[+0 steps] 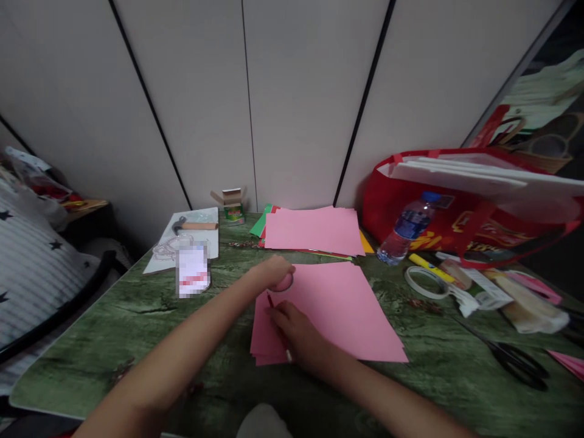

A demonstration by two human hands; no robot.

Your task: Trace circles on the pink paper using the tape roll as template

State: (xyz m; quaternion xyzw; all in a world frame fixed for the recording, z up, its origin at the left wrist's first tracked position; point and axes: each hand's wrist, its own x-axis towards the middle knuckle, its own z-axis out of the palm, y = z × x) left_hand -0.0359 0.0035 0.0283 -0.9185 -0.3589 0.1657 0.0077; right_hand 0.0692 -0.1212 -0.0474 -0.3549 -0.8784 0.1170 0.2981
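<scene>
My left hand (276, 271) is closed at the upper left edge of a pink paper sheet (337, 310). Its fingers press on a small round ring-like item with a grey rim (291, 285), partly hidden under them; pink shows inside the rim. Just below, my right hand (298, 334) is wrapped round a dark red pencil (270, 299) with a white end. The pencil's tip points up and left, close beneath the ring; whether it touches the paper I cannot tell. At least one more pink sheet lies under the top one.
Behind lie more pink sheets (314, 228) over coloured paper. A phone (193, 271) and a hammer (198, 225) are at the left, near a small open box (234, 210). Rightward are a water bottle (408, 228), red bag (392, 201), tape roll (426, 283) and scissors (517, 362).
</scene>
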